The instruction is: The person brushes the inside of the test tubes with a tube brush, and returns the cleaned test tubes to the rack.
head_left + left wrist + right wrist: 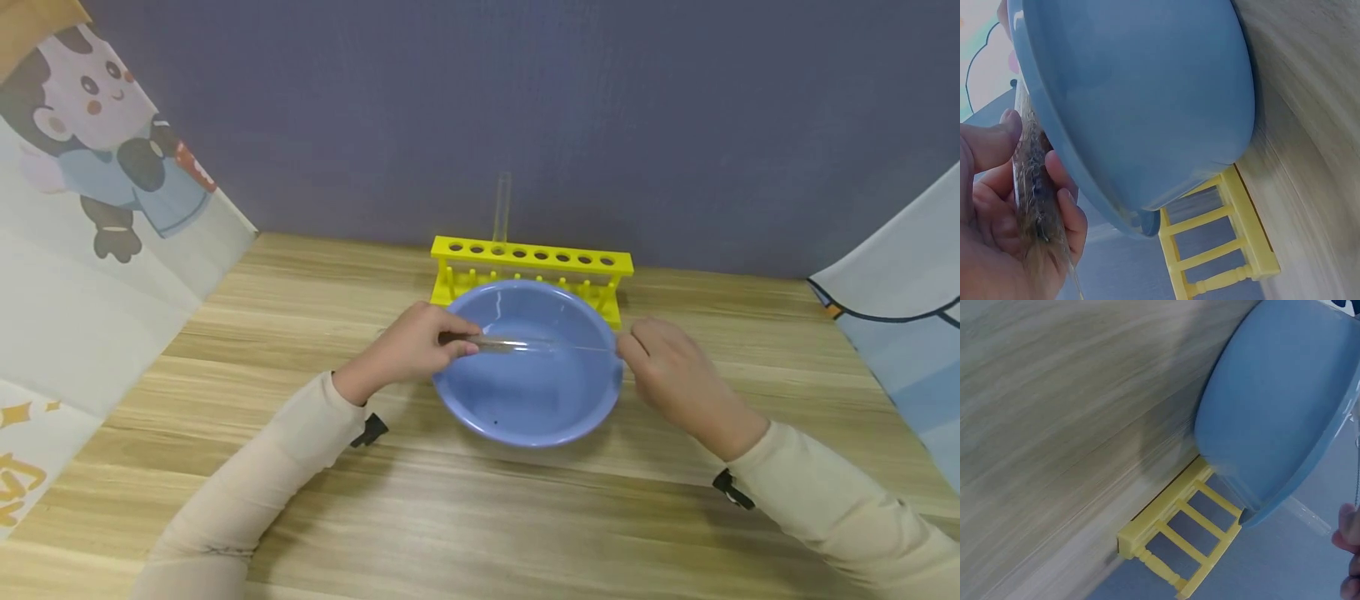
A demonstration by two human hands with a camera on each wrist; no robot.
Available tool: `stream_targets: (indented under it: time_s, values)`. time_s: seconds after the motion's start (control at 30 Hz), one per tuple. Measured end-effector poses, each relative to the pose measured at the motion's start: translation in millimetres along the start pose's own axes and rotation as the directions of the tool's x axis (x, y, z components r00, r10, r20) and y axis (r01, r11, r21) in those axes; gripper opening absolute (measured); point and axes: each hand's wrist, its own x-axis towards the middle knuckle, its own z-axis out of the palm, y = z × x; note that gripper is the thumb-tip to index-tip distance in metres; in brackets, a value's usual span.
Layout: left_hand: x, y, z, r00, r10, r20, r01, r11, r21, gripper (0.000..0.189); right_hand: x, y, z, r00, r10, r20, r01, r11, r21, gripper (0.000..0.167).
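Over the blue basin (525, 408), my left hand (423, 342) holds a clear glass test tube (528, 344) lying nearly level. Brownish bristles of a test tube brush (1038, 194) show through the glass in the left wrist view, with the thumb and fingers around the tube. A thin wire handle (588, 348) runs from the tube's right end to my right hand (667, 375), whose curled fingers grip it at the basin's right rim. The right wrist view catches only part of the right hand's fingers (1350, 534) and a bit of twisted wire.
Behind the basin stands a yellow test tube rack (532, 254) with a row of holes and pegs. One clear test tube (502, 208) stands upright in it. Wood-grain table (480, 525) surrounds the basin; a dark blue panel (525, 108) rises at the back.
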Motion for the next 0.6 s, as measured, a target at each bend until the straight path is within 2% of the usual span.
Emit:
stream_targets:
  time_s: [0.17,0.33,0.6]
  values:
    - [-0.4,-0.8,-2.0,0.999,-0.029,0.031,0.030,0.999,-0.018,0.022,-4.1,0.8,-1.8,1.000,0.004,0.003,-0.004,1.000,-0.015,0.029]
    - [-2.0,-2.2,-1.7,0.998,-0.044,0.035,0.045,0.999,-0.029,0.021,-5.6,0.3,-1.4,0.999,0.035,0.000,-0.035,0.999,0.006,0.025]
    - [-4.2,-4.5,-0.8,1.000,-0.012,0.016,0.012,1.000,0.006,0.023,-6.8,-0.7,-2.8,0.994,0.110,0.010,-0.111,0.990,0.085,0.030]
